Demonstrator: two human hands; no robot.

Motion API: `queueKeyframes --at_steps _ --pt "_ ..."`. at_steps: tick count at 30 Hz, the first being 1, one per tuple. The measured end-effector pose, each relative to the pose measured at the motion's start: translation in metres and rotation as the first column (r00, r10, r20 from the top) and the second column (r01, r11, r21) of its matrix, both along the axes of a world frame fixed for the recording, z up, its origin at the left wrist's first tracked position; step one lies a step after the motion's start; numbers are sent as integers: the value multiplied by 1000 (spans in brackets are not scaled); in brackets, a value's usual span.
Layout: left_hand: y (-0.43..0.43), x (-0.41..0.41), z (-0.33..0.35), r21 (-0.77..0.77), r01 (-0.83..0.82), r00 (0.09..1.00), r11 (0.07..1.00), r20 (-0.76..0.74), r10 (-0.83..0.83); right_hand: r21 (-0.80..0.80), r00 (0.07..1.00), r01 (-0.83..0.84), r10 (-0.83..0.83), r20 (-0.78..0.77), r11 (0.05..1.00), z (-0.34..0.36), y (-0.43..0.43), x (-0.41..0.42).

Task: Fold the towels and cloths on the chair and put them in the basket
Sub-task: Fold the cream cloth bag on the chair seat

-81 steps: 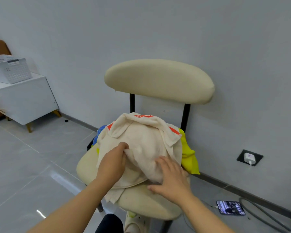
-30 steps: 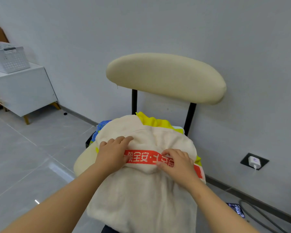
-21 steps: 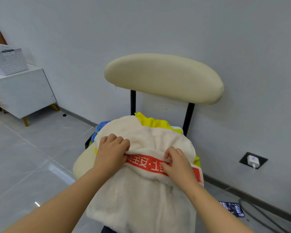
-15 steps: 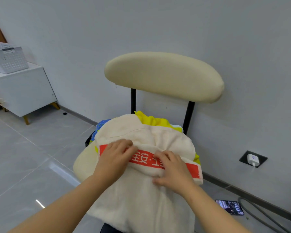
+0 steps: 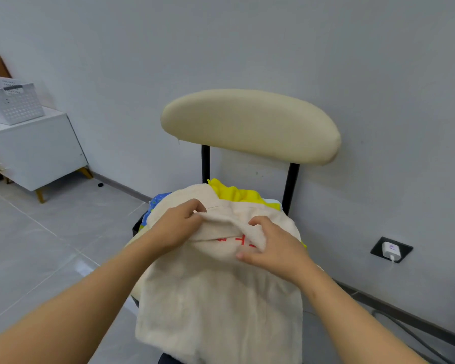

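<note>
Far left, the white basket [image 5: 13, 103] sits on the low cabinet [image 5: 37, 151], well apart from the chair [image 5: 250, 124], so nothing has gone into it from this round yet.

My left hand [image 5: 177, 227] now pinches the far hem of the cream towel [image 5: 221, 298], with the fingers curled around a lifted edge. Half a second ago that hem lay flat, with its red printed band spread wide under both palms. Now the band is rolled over on itself and only a few red strokes show between my hands. I read that as the first fold starting, with the far edge being brought over toward me.

The towel is thick and fluffy. It is heaped on the seat pile, and its near half hangs off the front of the chair. It looks limp and heavy enough to slide.

My right hand [image 5: 271, 245] grips the same ridge of cloth, with the thumb below. Its fingertips sink into the pile, so how much cloth they hold is probably more than I can see.

A blue cloth [image 5: 158, 200] and a yellow cloth [image 5: 234, 193] poke out beneath the towel, both still unfolded.
</note>
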State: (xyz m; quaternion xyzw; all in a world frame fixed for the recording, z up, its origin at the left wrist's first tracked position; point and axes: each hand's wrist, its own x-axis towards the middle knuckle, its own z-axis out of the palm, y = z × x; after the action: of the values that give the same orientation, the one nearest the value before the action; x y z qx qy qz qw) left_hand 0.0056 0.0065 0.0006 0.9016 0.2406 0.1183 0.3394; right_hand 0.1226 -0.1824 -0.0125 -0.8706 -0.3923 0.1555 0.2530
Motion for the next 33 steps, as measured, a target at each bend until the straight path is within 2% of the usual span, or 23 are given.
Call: queueKeyframes --at_steps 1,2,4,6,9,10,11,12,14,16,17,18,19,21,23,25,28,29,30,31,33 --pt "1 -1 6 49 24 997 999 -69 -20 -55 999 -26 29 45 998 0 1 1" --pt "2 -2 8 170 67 987 983 -155 -41 -80 994 -34 42 104 996 -1 1 1" --pt "-2 -5 2 409 164 960 898 -276 -50 -19 976 14 -10 218 1000 -6 1 1" --pt "-6 -7 -10 452 127 975 883 -222 -27 103 957 83 -108 268 991 -12 -2 -1" --pt "-11 -10 -24 437 -108 992 893 -8 124 243 925 135 -210 316 961 -23 -6 4" --pt "-13 -10 -26 439 -153 988 886 56 143 287 930 150 -234 284 946 -24 -7 6" --pt "-17 -8 -25 419 -171 985 892 85 149 328 952 181 -249 179 927 -22 -7 9" --pt "-19 -5 -24 372 -162 986 914 84 141 370 972 214 -234 9 904 -19 -6 12" --pt "-21 4 -18 119 -129 992 984 32 126 422 930 278 -133 -341 863 -11 -3 16" --pt "-14 12 -10 -222 -139 988 965 40 151 401 851 330 -86 -519 855 -7 -1 20" --pt "-10 13 -7 -290 -136 988 948 27 150 370 844 331 -97 -527 868 -8 1 23" --pt "-8 13 -6 -265 -123 992 956 -16 123 334 862 313 -119 -493 889 -9 1 24" --pt "-7 12 -6 -164 -88 994 982 -82 75 287 888 283 -138 -438 915 -11 2 24" --pt "-10 10 -7 117 36 959 992 -284 -1 185 925 208 -132 -357 960 -14 5 22" --pt "-10 7 -16 332 201 902 922 -431 -42 51 955 101 -82 -284 994 -18 6 18" --pt "-11 5 -23 480 292 884 827 -465 -42 -127 994 28 -41 -104 992 -23 6 15" --pt "-7 5 -28 656 331 895 678 -447 -5 -160 981 59 -28 192 985 -21 7 11" --pt "-4 7 -28 680 341 894 650 -449 1 -139 965 66 -28 261 988 -21 7 12" --pt "-1 8 -28 669 333 896 664 -445 0 -127 946 74 -29 324 989 -20 7 13" --pt "1 10 -24 612 296 902 733 -431 -4 -117 920 87 -35 390 989 -20 7 16" --pt "9 14 -11 332 105 944 937 -330 11 -114 866 133 -59 496 985 -19 6 21"
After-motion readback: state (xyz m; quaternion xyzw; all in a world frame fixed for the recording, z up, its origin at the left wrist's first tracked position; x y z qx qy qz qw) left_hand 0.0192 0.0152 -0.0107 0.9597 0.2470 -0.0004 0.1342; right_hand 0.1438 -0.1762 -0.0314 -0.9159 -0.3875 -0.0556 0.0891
